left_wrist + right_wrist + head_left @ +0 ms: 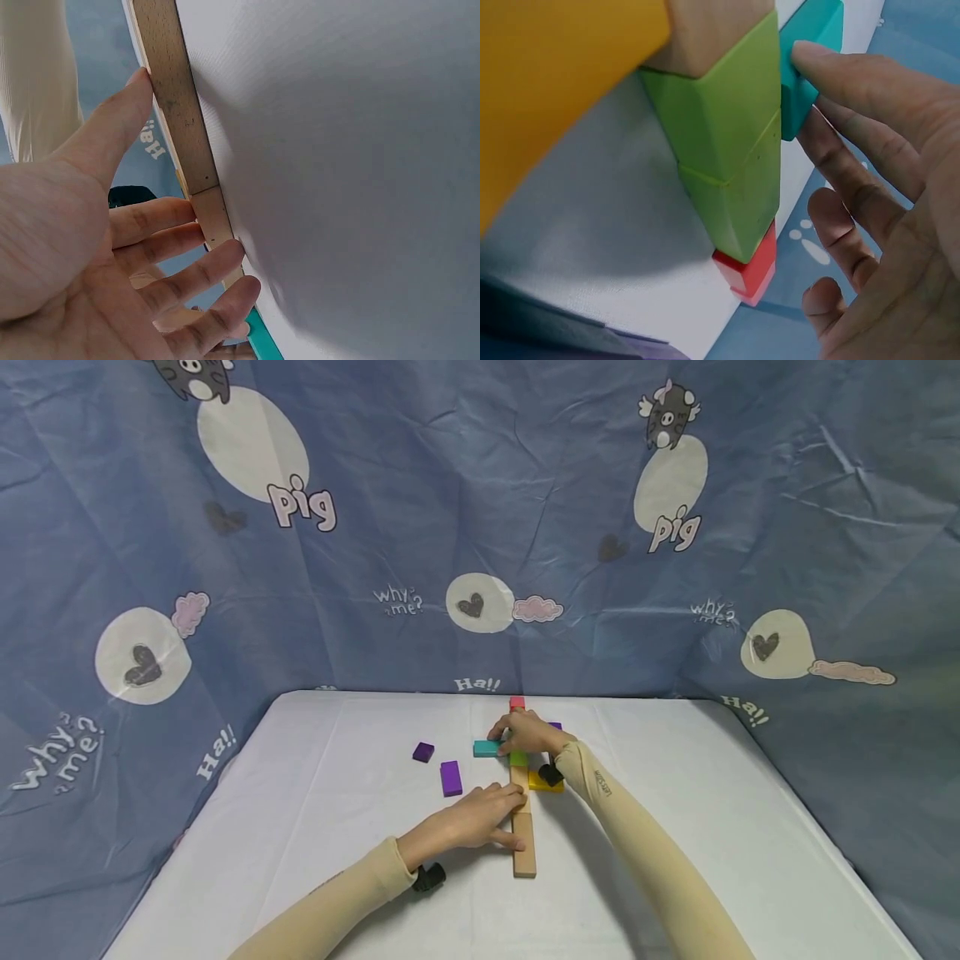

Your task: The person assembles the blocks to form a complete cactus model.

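Observation:
A straight row of blocks runs away from the person. Two wooden blocks (524,856) form its near end, followed by green blocks (731,112), then red and pink ones (751,262). My left hand (476,818) touches the wooden blocks from the left; in the left wrist view its extended fingertips and thumb rest along their side. My right hand (528,732) reaches over the row and pinches a teal block (486,749) between thumb and finger. The teal block (821,22) lies crosswise at the row's left side, beside the green blocks; whether they touch I cannot tell.
Right of the row lie a yellow block (546,784) and a purple block (556,726), partly hidden by the right arm. To the left are a purple block (451,779) and a dark purple block (423,752). A patterned blue cloth (420,527) hangs behind the white table (322,777).

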`<state>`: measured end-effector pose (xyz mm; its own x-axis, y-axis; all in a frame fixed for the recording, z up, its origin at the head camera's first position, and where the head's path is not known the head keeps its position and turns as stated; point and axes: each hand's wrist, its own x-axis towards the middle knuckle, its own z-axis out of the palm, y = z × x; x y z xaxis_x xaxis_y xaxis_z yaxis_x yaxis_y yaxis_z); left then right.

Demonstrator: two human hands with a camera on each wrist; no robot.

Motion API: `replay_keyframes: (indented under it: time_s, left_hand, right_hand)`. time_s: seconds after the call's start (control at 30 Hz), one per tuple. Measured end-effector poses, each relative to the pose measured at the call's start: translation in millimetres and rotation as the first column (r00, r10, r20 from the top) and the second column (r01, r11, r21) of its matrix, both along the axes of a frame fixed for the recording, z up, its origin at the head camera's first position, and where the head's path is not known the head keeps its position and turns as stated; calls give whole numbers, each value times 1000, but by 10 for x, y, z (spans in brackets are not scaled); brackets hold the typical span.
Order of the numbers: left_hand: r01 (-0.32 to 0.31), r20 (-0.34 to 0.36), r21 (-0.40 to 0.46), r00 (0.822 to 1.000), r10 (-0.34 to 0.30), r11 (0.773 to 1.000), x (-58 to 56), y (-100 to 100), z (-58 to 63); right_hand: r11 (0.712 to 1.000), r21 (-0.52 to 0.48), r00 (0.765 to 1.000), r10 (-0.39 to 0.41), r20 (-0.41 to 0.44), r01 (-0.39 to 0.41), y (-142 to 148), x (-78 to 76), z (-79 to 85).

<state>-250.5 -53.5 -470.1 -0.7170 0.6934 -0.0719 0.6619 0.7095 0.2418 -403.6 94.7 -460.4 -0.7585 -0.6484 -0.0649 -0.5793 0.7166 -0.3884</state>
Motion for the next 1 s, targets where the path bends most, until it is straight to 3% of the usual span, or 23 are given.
replay_keyframes:
  time_s: [1.0]
  left_hand:
    - [-11, 12, 1, 1000, 11, 1000, -18, 8, -29]
  right_hand:
    - [1000, -3, 1000, -23, 16, 23, 76, -21, -51]
